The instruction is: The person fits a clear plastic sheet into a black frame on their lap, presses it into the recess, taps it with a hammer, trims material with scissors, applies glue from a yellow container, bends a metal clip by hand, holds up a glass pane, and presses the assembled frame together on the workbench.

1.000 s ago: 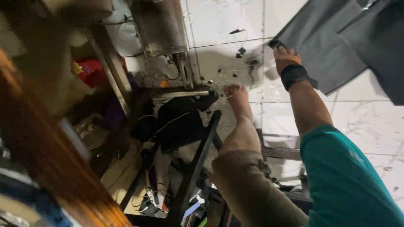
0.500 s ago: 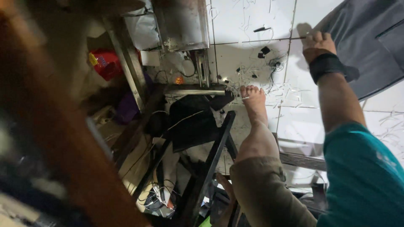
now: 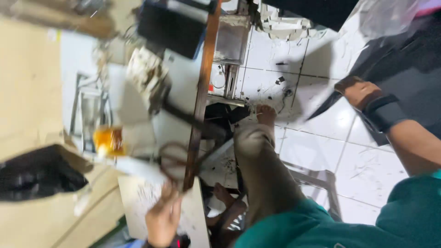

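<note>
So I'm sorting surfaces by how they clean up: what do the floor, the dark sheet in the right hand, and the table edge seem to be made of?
The floor looks like glazed white ceramic tile: glossy, with grout lines. The dark sheet held by the right hand seems a soft woven cloth, matte and draping. The table edge looks like brown varnished wood, though blur leaves that open.

The white tiled floor carried dark fabric spread at its far right, small dark scraps scattered near a metal machine stand, and a bare foot. The pale counter at the left bore an orange object, blurred.
</note>
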